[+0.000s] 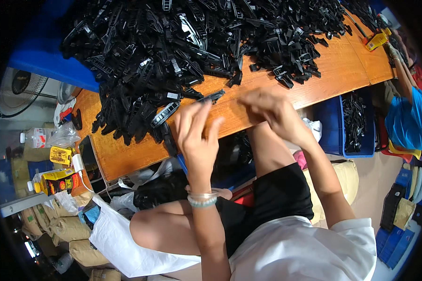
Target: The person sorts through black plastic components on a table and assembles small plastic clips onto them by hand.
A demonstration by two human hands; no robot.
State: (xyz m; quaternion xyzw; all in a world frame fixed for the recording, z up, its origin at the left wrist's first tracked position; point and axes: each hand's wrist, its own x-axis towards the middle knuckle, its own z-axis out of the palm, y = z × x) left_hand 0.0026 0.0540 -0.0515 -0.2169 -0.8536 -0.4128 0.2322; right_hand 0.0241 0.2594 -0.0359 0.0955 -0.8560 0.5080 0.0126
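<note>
My left hand is over the table's near edge, its fingers stretched up and the thumb apart, with nothing seen in its grasp. Just past its fingertips lies a slim black plastic part; whether they touch I cannot tell. Another black part with a ladder-like row of slots rests to the left of these fingers. To the right, my right hand hovers over bare wood, its fingers smeared by motion, so what they hold is unclear. Beyond both hands spreads a big heap of black plastic parts.
The wooden table has a blue bin wall at its left. A blue crate with black parts stands below, at right. Bottles sit at the left. A co-worker in a blue shirt is at the far right, near a yellow container.
</note>
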